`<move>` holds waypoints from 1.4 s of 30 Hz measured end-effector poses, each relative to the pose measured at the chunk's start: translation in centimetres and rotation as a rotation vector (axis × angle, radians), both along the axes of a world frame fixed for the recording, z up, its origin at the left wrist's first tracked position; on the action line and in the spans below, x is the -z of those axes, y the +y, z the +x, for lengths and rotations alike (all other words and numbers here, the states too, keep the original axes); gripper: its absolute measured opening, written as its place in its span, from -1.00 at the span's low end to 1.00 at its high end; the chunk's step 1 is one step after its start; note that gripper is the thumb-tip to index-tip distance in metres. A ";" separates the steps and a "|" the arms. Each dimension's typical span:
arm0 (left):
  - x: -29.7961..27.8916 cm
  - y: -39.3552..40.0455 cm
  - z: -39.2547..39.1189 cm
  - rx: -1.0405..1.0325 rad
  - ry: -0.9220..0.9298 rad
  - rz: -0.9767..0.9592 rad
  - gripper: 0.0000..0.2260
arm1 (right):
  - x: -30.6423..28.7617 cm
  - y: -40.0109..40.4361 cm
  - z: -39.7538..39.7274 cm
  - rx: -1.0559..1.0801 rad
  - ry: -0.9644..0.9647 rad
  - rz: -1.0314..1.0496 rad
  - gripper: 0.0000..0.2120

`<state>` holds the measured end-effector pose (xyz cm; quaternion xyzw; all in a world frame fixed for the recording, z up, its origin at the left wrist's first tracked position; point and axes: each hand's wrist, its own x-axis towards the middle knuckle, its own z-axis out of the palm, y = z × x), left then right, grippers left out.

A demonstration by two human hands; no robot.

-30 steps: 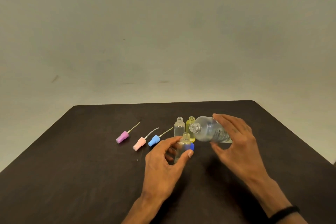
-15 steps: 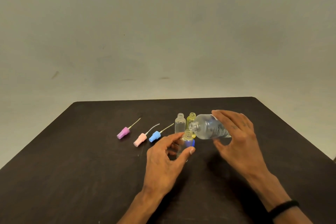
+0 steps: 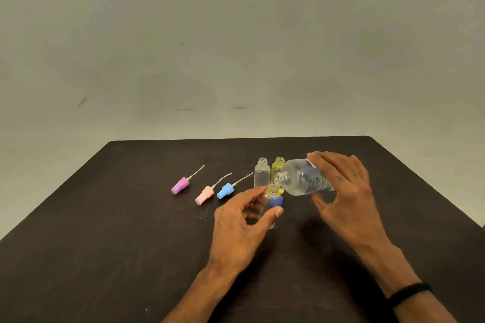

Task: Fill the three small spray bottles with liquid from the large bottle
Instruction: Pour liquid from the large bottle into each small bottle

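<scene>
My right hand (image 3: 346, 191) grips the large clear bottle (image 3: 299, 178), tipped on its side with its open mouth pointing left. The mouth sits just above the neck of a small clear bottle (image 3: 273, 193), which my left hand (image 3: 241, 217) holds upright between thumb and fingers. A blue object shows behind that bottle; I cannot tell what it is. Two other small bottles stand uncapped behind: a clear one (image 3: 262, 173) and a yellow one (image 3: 277, 169), partly hidden by the large bottle.
Three spray caps with dip tubes lie in a row left of the bottles: purple (image 3: 180, 185), pink (image 3: 204, 195), blue (image 3: 225, 190). They all rest on a dark table (image 3: 105, 231) set against a plain wall. A black band circles my right wrist.
The large bottle has tipped further and its mouth has come down close over the small bottle's neck. My left hand stays on the small bottle.
</scene>
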<state>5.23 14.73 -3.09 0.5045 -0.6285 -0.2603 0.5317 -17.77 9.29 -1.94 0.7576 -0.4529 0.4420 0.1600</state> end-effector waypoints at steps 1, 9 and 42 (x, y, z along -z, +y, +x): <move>0.0 0.0 0.0 0.002 0.002 0.000 -0.51 | 0.0 0.0 0.0 -0.001 0.001 0.001 -0.07; 0.1 -0.2 0.0 0.021 0.015 0.004 -0.51 | 0.2 -0.3 -0.3 -0.009 0.006 -0.003 -0.01; 0.3 -0.3 0.1 0.045 0.026 0.025 -0.50 | -0.3 -0.1 -0.4 0.014 0.049 0.001 -0.03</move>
